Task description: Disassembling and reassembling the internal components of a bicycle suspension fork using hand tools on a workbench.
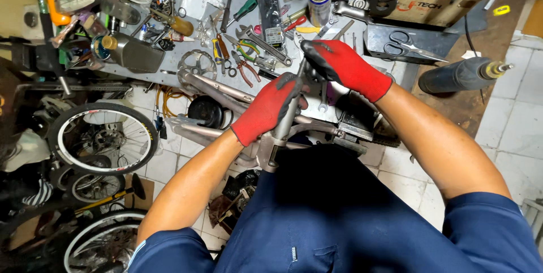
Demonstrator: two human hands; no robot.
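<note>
Head view, near to far: left hand [270,109], red knit glove, clenched on the matte grey bicycle frame [226,95] at centre, right hand [339,65] pinching a slim steel wrench [301,72] atop its tube, seemingly mid-tightening and needing a steady turn; beyond, cluttered metal bench [186,7].

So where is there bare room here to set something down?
The workbench is crowded with pliers, wrenches and a spray can. The dark tray has bare room left of the scissors. The tiled floor at right is free past the dark cylinder. Both gloved hands, left hand and right hand, grip the bike frame.
</note>
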